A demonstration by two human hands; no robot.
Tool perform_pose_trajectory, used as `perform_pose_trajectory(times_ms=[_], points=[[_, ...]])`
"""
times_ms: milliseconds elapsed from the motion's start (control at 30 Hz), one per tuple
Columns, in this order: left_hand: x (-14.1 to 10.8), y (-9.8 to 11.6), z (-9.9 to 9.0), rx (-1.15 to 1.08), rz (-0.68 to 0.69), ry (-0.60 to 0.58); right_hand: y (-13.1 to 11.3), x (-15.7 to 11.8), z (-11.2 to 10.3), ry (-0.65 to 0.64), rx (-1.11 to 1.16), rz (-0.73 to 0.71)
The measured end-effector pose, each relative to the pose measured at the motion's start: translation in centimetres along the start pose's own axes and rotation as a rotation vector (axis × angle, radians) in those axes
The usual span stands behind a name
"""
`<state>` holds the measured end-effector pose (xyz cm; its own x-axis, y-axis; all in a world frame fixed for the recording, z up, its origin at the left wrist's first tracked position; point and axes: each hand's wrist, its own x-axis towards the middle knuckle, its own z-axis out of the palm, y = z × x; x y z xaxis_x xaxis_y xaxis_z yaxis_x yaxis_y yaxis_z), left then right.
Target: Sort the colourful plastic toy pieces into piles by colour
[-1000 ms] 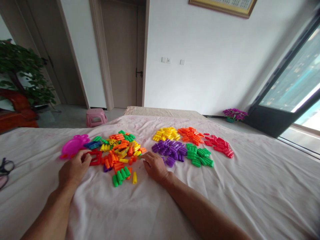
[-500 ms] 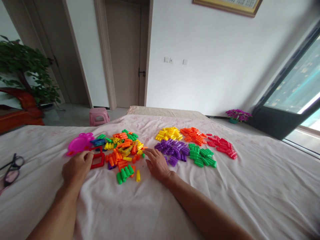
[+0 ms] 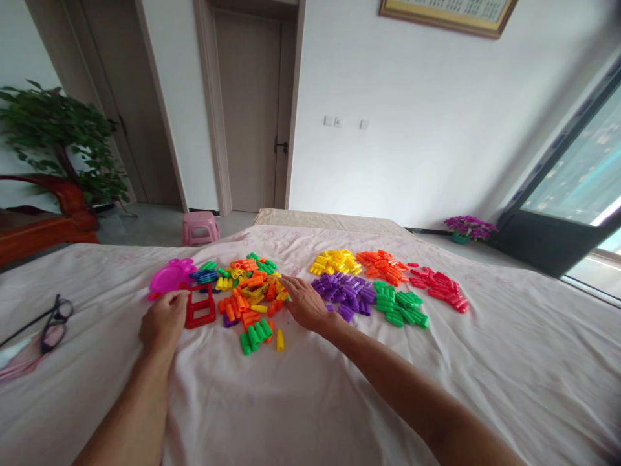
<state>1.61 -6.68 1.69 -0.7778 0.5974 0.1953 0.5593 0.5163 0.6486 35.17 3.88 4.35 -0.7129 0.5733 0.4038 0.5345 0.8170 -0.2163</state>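
Right hand (image 3: 305,303) at edge of mixed pile (image 3: 253,295).

A white wall (image 3: 412,84) fills the back; a gilt-edged picture (image 3: 451,14) hangs high on it, cut off by the top edge, with three small plates (image 3: 328,121) lower down; to the left stand two grey-brown doors (image 3: 246,110), both closed; a pink stool (image 3: 200,228) sits on the grey floor (image 3: 162,220); farther left, a leafy plant (image 3: 58,129) rises behind a red-brown wooden seat (image 3: 72,200); at right, purple flowers (image 3: 470,226) stand near a dark-framed glass panel (image 3: 577,168), brightly lit; a pale, creased cloth (image 3: 412,382) spreads across the foreground.
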Motion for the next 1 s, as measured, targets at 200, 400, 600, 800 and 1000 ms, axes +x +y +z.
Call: perform_pose_trajectory(times_ms=[200, 400, 600, 800, 1000], points=[[0.2, -0.3, 0.2, -0.027, 0.052, 0.006, -0.2, 1.2, -0.1, -0.055, -0.104, 0.114], [0.2, 0.3, 0.0, -0.024, 0.055, -0.067, -0.4, 1.2, -0.5, -0.075, -0.102, 0.107], [0.1, 0.7, -0.2, 0.031, 0.040, -0.098, 0.6, 1.3, -1.0, -0.011, -0.028, 0.148], [0.2, 1.0, -0.2, 0.069, -0.003, -0.150, 5.0, 1.8, -3.2, 0.164, 0.034, 0.420], [0.2, 1.4, -0.2, 0.090, -0.005, -0.191, 11.9, 2.1, -6.1, 0.289, 0.015, 0.748]])
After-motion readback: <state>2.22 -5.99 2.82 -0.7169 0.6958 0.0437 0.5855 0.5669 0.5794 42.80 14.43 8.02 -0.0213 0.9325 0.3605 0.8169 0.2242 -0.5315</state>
